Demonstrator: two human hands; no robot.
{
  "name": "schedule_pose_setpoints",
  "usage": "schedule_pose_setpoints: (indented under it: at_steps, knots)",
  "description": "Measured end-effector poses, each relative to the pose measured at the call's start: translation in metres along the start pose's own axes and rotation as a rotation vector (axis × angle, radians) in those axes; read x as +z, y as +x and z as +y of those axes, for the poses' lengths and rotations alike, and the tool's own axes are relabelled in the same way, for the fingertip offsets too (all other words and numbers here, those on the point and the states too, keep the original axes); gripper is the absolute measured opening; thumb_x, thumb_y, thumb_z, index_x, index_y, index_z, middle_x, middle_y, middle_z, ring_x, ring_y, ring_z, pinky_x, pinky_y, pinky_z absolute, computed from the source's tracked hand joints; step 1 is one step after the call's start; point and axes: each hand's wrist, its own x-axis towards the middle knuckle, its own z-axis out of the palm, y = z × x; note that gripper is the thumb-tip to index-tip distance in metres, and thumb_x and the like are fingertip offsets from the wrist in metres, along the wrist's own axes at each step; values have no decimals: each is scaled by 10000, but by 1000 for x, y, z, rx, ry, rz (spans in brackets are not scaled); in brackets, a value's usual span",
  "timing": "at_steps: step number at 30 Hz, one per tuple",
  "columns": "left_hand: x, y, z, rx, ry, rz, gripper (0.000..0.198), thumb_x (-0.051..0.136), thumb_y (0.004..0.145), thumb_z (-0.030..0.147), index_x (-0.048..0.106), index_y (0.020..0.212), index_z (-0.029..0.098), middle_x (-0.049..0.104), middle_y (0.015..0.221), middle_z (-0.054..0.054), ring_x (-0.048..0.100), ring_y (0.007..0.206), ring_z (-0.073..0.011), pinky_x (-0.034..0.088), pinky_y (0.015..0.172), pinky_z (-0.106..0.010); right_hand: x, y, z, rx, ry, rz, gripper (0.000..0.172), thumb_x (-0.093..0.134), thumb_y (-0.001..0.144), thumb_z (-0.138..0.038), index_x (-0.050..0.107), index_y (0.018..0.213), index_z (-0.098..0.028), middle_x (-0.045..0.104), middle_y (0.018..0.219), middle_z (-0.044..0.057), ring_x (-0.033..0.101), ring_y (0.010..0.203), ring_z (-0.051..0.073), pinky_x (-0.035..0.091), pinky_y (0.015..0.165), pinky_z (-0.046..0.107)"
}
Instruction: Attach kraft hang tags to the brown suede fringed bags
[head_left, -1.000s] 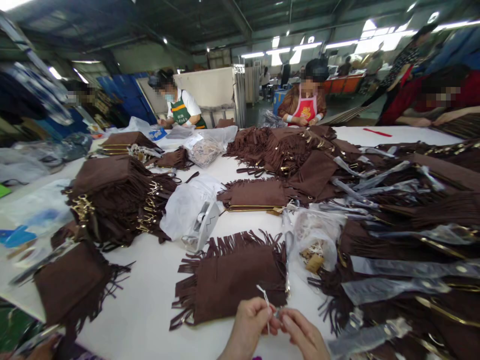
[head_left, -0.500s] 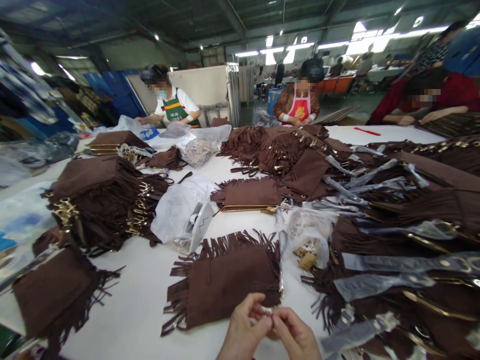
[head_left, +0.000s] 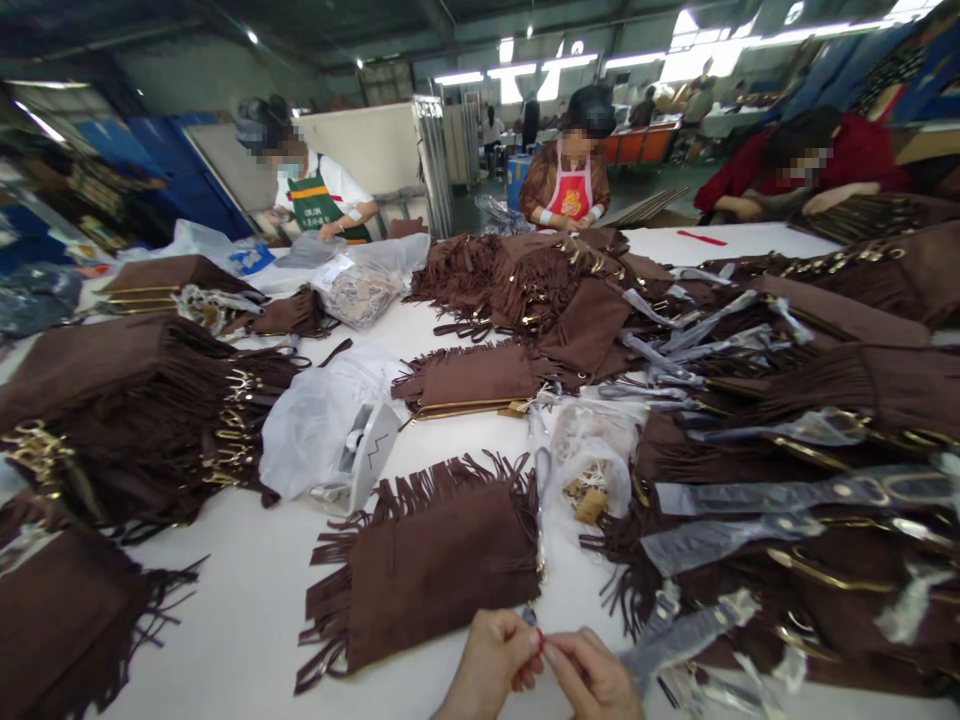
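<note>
Both hands meet at the near edge of a brown fringed bag lying flat on the white table. My left hand is closed in a pinch. Its fingertips touch those of my right hand, which is pinched too. A small red spot shows between the fingertips; whatever they hold is too small and hidden to name. Just beyond my fingers, a strap with a gold clasp runs along the bag's right side. A clear plastic bag of tags sits to the right of the fringed bag.
Piled fringed bags with gold clasps stand at the left. More bags with plastic-wrapped straps cover the right. A white device lies by a crumpled plastic bag. Across the table, several people work, one in a red apron.
The view has shifted, so the table's things sit further left and slightly higher. My hands stay pinched together, and the whitish bit seen at the fingertips before is now mostly hidden.
</note>
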Motion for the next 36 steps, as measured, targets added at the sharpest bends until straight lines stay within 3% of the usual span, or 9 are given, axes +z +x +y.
schedule_pose_setpoints:
  at_steps: [2,5,7,10,17,20,25,30,36]
  knots:
    - [3,9,5,73,186,44,255,437,690,382,521,612,154,551,573,-26,476,501,-124,336,504,-251,-6,6,1,-12,-86,74,420,471,744,-572,659,634,-213,496,565,7,469,515,151,374,530,261]
    - [8,24,15,228,640,162,202,403,724,210,593,775,162,590,751,-40,544,720,-155,376,679,-264,-11,13,8,55,-97,152,403,478,743,-563,633,632,-208,518,564,3,462,511,151,369,528,256]
    - [12,36,19,232,882,181,255,411,725,168,582,914,179,587,851,-46,547,809,-161,375,746,-262,-14,17,13,106,-87,178,387,489,734,-553,623,626,-206,533,557,1,463,514,154,365,530,256]
    - [18,52,20,190,1050,156,307,463,682,135,547,974,173,568,939,-66,534,902,-182,374,790,-264,-17,22,19,174,-72,185,350,498,721,-523,616,629,-206,539,543,-1,462,515,160,355,524,260]
    - [19,64,14,213,1154,150,258,426,699,119,540,922,183,539,930,-60,524,891,-183,372,803,-276,-16,35,17,350,85,209,345,550,609,-537,604,576,-198,493,455,-16,425,474,158,328,491,273]
    - [17,62,14,258,1168,161,228,420,710,126,548,887,190,524,923,-53,504,893,-179,366,806,-271,-13,40,13,398,174,214,370,559,581,-554,611,581,-187,538,485,-6,448,502,162,354,499,271]
    - [13,59,16,436,967,149,190,409,686,97,544,790,179,523,883,-47,491,831,-161,364,756,-255,-11,39,10,445,251,207,394,560,591,-552,629,619,-165,558,528,-5,463,525,153,373,502,257]
    - [4,53,31,408,877,116,133,427,666,109,529,713,181,511,723,3,478,685,-125,351,639,-229,-8,33,6,477,321,196,381,587,599,-555,633,642,-180,511,475,-30,432,478,130,318,436,237]
    - [-5,49,45,357,841,78,142,457,624,102,551,706,171,463,621,37,430,566,-95,321,542,-204,6,34,-1,560,483,163,323,597,615,-500,614,673,-184,380,419,-75,286,406,92,219,399,234]
